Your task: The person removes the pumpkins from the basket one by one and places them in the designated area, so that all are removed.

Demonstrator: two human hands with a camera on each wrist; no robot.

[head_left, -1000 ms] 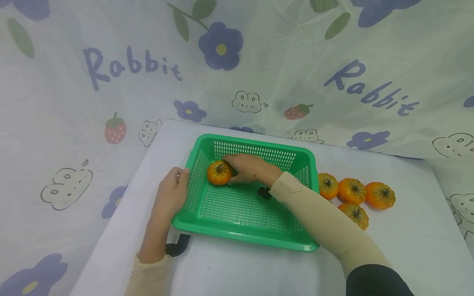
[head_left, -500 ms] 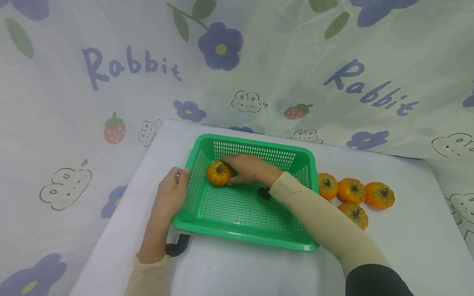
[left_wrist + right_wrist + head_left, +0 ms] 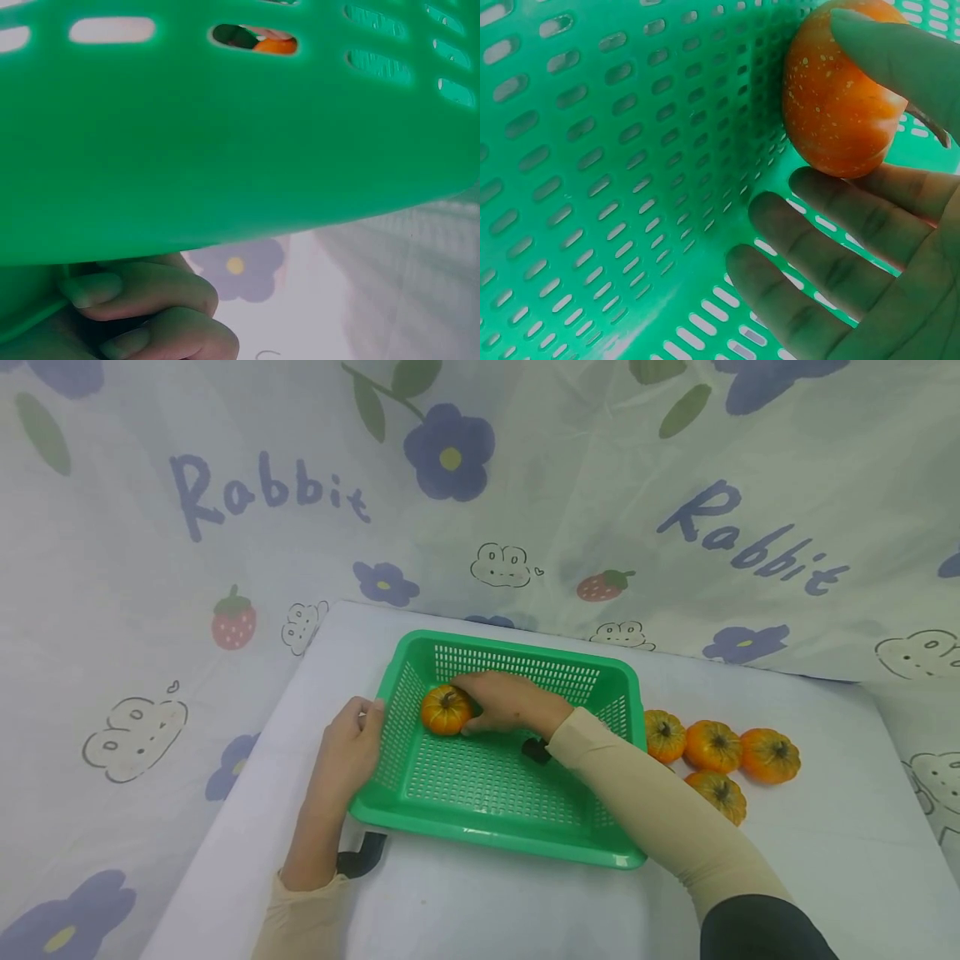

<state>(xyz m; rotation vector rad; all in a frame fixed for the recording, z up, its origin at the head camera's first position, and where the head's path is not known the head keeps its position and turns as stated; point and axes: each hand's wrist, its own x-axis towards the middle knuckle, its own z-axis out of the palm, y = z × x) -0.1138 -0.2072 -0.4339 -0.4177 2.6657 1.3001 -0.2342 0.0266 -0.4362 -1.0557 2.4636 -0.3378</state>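
A green plastic basket (image 3: pixel 495 837) with slotted walls sits on the table. My left hand (image 3: pixel 348 747) grips its left rim; in the left wrist view the curled fingers (image 3: pixel 157 291) show beneath the green wall (image 3: pixel 225 142). Inside, near the far left corner, is a small orange pumpkin (image 3: pixel 446 711) with a stem. My right hand (image 3: pixel 510 703) reaches in from the right and holds it. In the right wrist view the thumb lies on one side of the pumpkin (image 3: pixel 836 97) and the index finger on the other, while the remaining fingers stretch over the slotted floor.
Several more orange pumpkins (image 3: pixel 712 747) stand on the white tabletop (image 3: pixel 847 827) just right of the basket, one partly behind my right sleeve (image 3: pixel 660 810). A printed cloth (image 3: pixel 480 460) hangs behind the table.
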